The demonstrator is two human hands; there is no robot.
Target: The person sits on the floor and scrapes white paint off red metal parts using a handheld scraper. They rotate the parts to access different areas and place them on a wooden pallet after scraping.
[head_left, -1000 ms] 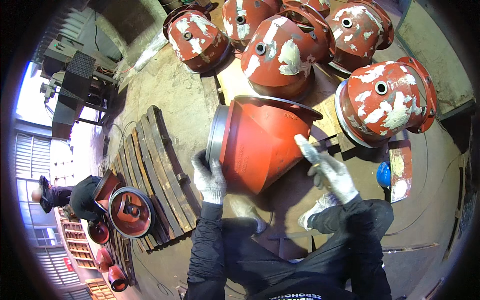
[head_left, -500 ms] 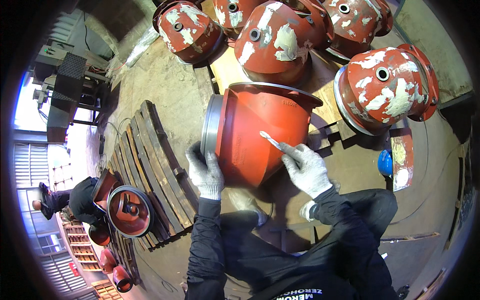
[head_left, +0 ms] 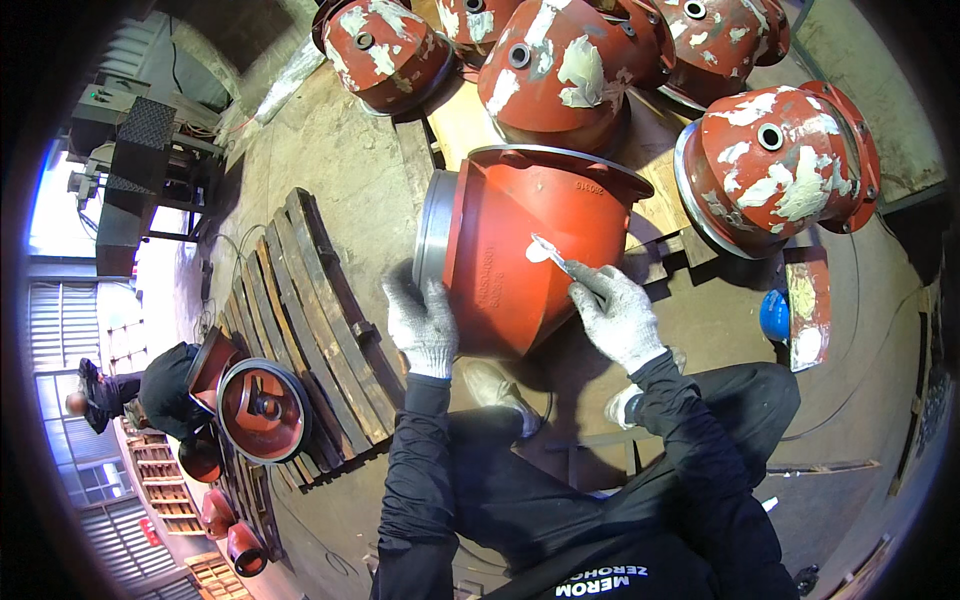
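Note:
In front of me a red-painted metal casting (head_left: 500,220) lies tilted, with a bare silver ring (head_left: 432,232) at its left end and a wide flange along its far side. My left hand (head_left: 424,325), in a grey-white glove, grips the near end of that ring, its thumb on the outside. A small putty knife (head_left: 556,259) is pinched in my gloved right hand (head_left: 620,320). Its blade touches the casting's upper face, where a small patch of white filler (head_left: 539,247) sits. Some of the blade is hidden by filler.
Several red castings smeared with pale filler stand behind, including one at the right (head_left: 780,180). Beside it are a blue round container (head_left: 774,316) and a filler-smeared board (head_left: 808,310). A slatted wooden pallet (head_left: 310,330) lies left. A person (head_left: 165,390) bends near more castings at far left.
White filler now shows as a spread patch on the casting under the putty knife's blade. My right hand has moved slightly; my left hand keeps its hold on the ring.

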